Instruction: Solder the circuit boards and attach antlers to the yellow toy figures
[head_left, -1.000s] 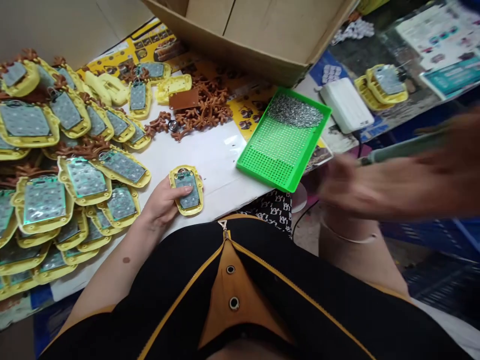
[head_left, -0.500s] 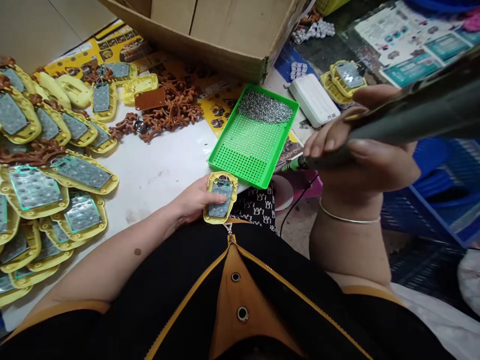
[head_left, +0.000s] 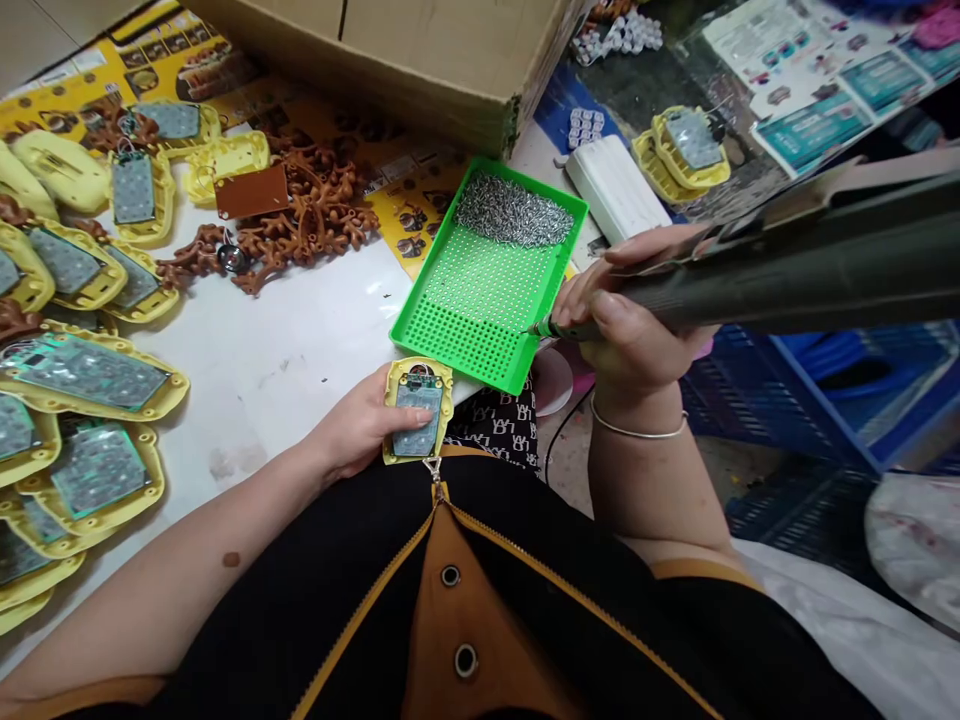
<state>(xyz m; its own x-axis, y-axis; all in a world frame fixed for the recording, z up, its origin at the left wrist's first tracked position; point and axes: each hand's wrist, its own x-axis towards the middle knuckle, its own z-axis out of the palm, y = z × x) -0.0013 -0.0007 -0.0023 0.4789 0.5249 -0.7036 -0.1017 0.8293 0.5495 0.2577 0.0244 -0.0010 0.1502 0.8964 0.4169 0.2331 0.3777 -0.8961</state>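
Note:
My left hand (head_left: 365, 420) grips a yellow plastic toy shell (head_left: 385, 445) by its left side, thumb laid across the grey circuit board (head_left: 417, 428) inside it. My right hand (head_left: 637, 320) is wrapped round a dark, long-bodied electric screwdriver (head_left: 795, 262). The tool's thin tip points left, over the lower right edge of a green perforated tray (head_left: 420, 345). A heap of small silver screws (head_left: 514, 212) fills the far end of that tray. The held shell sits close to my body, just in front of the tray's near edge.
Many yellow shells with boards (head_left: 97, 465) lie piled at the left. Brown plastic pieces (head_left: 315, 215) are heaped behind, near a cardboard box (head_left: 420, 85). A white case (head_left: 619, 190) and stacked shells (head_left: 690, 150) are at the back right. Blue crates (head_left: 817, 400) stand to the right.
My right hand has brought the screwdriver left and slightly down, so its tip now reaches the tray's edge. My left hand still holds the shell. The whole view has shifted a little.

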